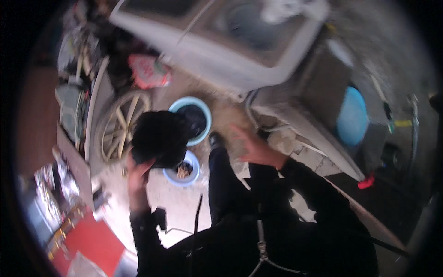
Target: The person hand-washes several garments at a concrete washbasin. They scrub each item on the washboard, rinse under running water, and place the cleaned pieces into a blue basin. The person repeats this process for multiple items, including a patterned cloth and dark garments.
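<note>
My left hand [138, 173] is closed on a bunched black item [159, 138], which looks like cloth; its exact kind is blurred. The bundle hangs beside a round light-blue basin [209, 127] with dark contents and partly covers it. Just below stands a smaller pale-blue basin [196, 173], also partly hidden, with small brownish bits and something dark inside. To the right of the basins, my right hand [256, 147] is held out with its fingers apart and nothing in it.
A white twin-tub washing machine [203, 62] stands ahead. On the left a spoked wheel [121, 121] leans near a pink-and-white bag [148, 71] and clutter. At right are a slanting panel [309, 120], a blue basin [353, 117] and a red object [366, 181].
</note>
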### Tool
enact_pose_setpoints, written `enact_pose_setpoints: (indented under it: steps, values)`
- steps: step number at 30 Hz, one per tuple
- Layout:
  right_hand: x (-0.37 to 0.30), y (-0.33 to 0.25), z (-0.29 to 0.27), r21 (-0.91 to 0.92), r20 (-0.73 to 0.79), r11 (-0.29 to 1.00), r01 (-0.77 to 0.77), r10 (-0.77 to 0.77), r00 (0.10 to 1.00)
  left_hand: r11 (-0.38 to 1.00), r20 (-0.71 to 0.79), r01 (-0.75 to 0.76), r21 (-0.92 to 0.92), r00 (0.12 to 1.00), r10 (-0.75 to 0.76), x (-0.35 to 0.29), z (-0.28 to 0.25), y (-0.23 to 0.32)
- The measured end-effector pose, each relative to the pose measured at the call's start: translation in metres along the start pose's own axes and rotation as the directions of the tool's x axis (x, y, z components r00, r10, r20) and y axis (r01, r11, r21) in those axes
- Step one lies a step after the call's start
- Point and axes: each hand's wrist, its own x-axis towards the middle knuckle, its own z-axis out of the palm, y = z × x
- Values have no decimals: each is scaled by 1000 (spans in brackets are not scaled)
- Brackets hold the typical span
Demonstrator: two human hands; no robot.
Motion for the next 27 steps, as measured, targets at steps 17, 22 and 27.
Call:
enact_pose_setpoints:
  steps: [17, 22, 27]
  values:
    - [-171, -119, -231, 67, -679, 776, 628, -426, 598, 834, 603, -482, -270, 590, 536, 9, 533, 106]
    - [-212, -105, -291, 286, -729, 607, 742, -364, 579, 934, 741, -31, -356, 600, 303, 9, 630, 71]
    - [-236, -104, -316, 353, -808, 545, 760, -232, 542, 925, 885, 75, -371, 329, 329, 23, 687, 64]
